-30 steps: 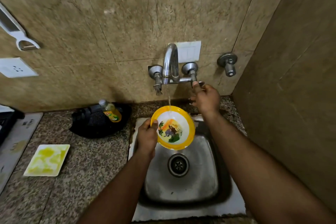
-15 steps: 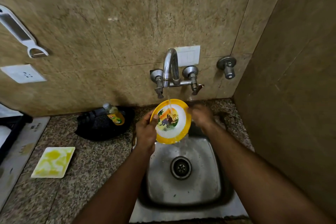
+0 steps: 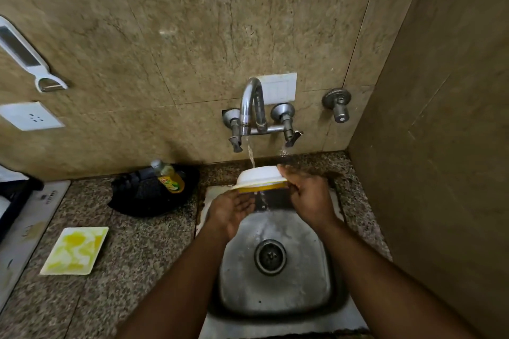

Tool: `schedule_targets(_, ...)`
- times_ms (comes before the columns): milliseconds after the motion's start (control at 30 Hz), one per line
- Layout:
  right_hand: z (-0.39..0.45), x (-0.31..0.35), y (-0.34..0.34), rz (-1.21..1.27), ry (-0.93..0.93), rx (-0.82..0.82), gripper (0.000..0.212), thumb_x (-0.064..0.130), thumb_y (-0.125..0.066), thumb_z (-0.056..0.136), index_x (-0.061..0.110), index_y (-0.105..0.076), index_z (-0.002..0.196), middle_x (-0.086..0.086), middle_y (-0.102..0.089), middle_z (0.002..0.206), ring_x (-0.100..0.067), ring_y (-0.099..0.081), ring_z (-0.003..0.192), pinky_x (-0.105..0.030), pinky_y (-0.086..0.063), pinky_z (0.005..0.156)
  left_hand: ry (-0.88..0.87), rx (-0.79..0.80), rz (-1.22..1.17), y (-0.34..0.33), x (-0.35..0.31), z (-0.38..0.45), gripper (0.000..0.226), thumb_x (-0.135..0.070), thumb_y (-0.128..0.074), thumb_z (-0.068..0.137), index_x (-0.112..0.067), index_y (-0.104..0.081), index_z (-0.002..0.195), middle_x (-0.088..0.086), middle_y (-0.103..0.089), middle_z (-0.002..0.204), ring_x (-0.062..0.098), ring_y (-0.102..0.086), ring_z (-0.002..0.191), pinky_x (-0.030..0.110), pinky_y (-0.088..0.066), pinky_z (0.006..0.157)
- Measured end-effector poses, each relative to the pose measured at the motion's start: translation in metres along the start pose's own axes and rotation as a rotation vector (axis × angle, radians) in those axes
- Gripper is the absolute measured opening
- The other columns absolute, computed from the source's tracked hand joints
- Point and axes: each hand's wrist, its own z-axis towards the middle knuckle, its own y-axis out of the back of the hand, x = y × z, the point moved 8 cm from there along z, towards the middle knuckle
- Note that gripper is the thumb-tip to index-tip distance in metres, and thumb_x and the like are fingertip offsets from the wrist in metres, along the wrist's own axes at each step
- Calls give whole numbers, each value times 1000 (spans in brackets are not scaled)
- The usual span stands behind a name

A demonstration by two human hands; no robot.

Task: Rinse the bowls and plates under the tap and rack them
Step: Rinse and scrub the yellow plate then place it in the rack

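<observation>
Bowl (image 3: pixel 260 177), white outside with a yellow rim, was held upside down over the back of the steel sink (image 3: pixel 275 278), at 12 o'clock from the drain (image 3: pixel 270 257). Tap (image 3: pixel 252 103) water stream (image 3: pixel 250 154) hit its upturned base, runoff dripped below. Right hand (image 3: pixel 309 198) gripped the bowl's right edge, fingers curled over it. Left hand (image 3: pixel 230 210) sat palm-up, fingers spread, under the left rim, supporting it. At 9 o'clock from the bowl, a dish soap bottle (image 3: pixel 168 177) lay on a black pan (image 3: pixel 154 192). At 8 o'clock, a yellow-stained square plate (image 3: pixel 74 250) rested on the granite counter (image 3: pixel 132 270). A peeler (image 3: pixel 30 60) hung on the wall at 10 o'clock.
</observation>
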Motion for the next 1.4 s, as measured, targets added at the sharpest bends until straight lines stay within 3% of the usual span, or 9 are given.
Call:
schedule_targets(100,-19,-3,-12,-49,21,82,81,5,-50,76,35,-46,151,2,-52,152,-14,-52,138,-32,-44,113,47,-13,-337,-10,4,-9,35,-17,-39,104,7,-58,121,32,-62,130,45,-62,118,58,-48,104)
schedule_targets(233,-45,2,-15,-75,85,1,76,-4,-61,75,17,-54,148,-8,-53,151,-23,-58,132,-37,-49,109,-14,-7,-622,-26,-5,-17,53,-41,-39,108,5,-59,125,25,-67,125,35,-67,106,49,-53,85)
schedule_targets(400,-52,3,-16,-55,95,-37,67,1,-67,79,15,-59,143,-6,-49,154,-21,-51,140,-35,-45,112,-68,-35,-357,-28,-5,-17,43,-18,-51,107,8,-48,141,31,-60,136,45,-61,123,61,-52,95)
schedule_targets(633,-26,33,-73,-323,194,409,57,43,-24,106,35,-18,162,-13,-11,170,-29,-6,158,-47,-17,125,-75,17,4,-39,-11,-19,29,-34,-45,109,-11,-59,119,14,-67,122,26,-65,102,43,-49,98)
schedule_targets(833,18,45,-81,-292,2,277,53,36,-37,104,8,-44,148,-16,-45,152,-33,-35,147,-45,-31,120,-298,-150,169,-37,-22,-21,36,-26,-48,106,-11,-76,89,13,-78,92,28,-74,92,38,-59,84)
schedule_targets(1033,-12,69,-92,-189,273,268,58,24,-48,98,7,-42,153,-12,-38,161,-26,-29,152,-39,-19,127,-337,-136,180,-27,-37,-23,41,-34,-44,109,-11,-76,98,8,-79,99,18,-75,92,24,-56,74)
schedule_targets(1200,49,34,-88,-136,-211,236,46,33,-32,107,5,-64,123,-18,-68,123,-31,-64,110,-36,-50,95,-492,-168,260,-31,-43,-35,39,-27,-50,107,-16,-73,77,12,-76,84,29,-73,86,38,-58,78)
schedule_targets(1333,46,61,-90,-242,51,238,62,41,-22,102,7,-52,144,-16,-59,141,-30,-56,129,-41,-45,109,-441,-127,151,-23,-50,-23,36,-22,-48,108,-15,-75,86,-1,-78,77,9,-74,75,24,-57,71)
schedule_targets(1400,24,74,-104,-248,234,284,60,35,-27,102,9,-40,154,-11,-44,157,-24,-39,146,-43,-31,120,-371,-48,137,-26,-46,-12,35,-19,-43,109,-19,-77,98,-8,-80,90,0,-74,86,20,-57,85)
